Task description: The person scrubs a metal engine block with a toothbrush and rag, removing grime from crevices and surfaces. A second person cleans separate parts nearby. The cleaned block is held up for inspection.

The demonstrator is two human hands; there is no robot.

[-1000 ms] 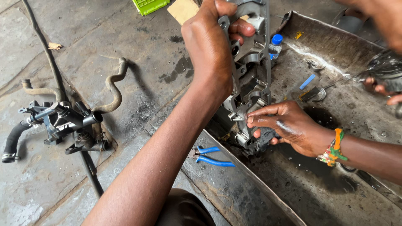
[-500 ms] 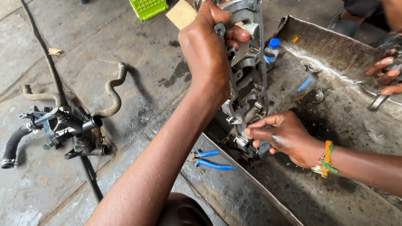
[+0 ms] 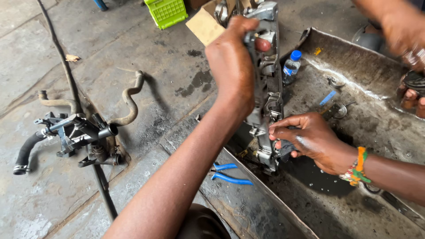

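1. Your left hand (image 3: pixel 232 66) is closed around the upper end of the metal assembly (image 3: pixel 268 84), thumb tip showing on its far side, holding it upright.
2. Your right hand (image 3: pixel 305 137) has its fingers pinched on a fitting at the lower end of the metal assembly; a woven wristband (image 3: pixel 357 167) sits on that wrist.
3. The metal assembly is a long, grey cast part with brackets, clips and recesses along its length. Its lower end stands at the edge of the metal tray (image 3: pixel 354 57).
4. The metal tray is dull grey, oil-stained and wet, with small loose parts lying in it.
5. A plastic bottle (image 3: pixel 291 67) with a blue cap stands beside the tray.
6. Blue-handled pliers (image 3: pixel 228 173) lie on the concrete floor (image 3: pixel 133 44) near the tray edge.
7. A black pipe fitting with hoses (image 3: pixel 75 132) lies well apart to the left. A green crate (image 3: pixel 167 11) stands at the top.
8. Another person's hands (image 3: pixel 407 40) work at the far right.
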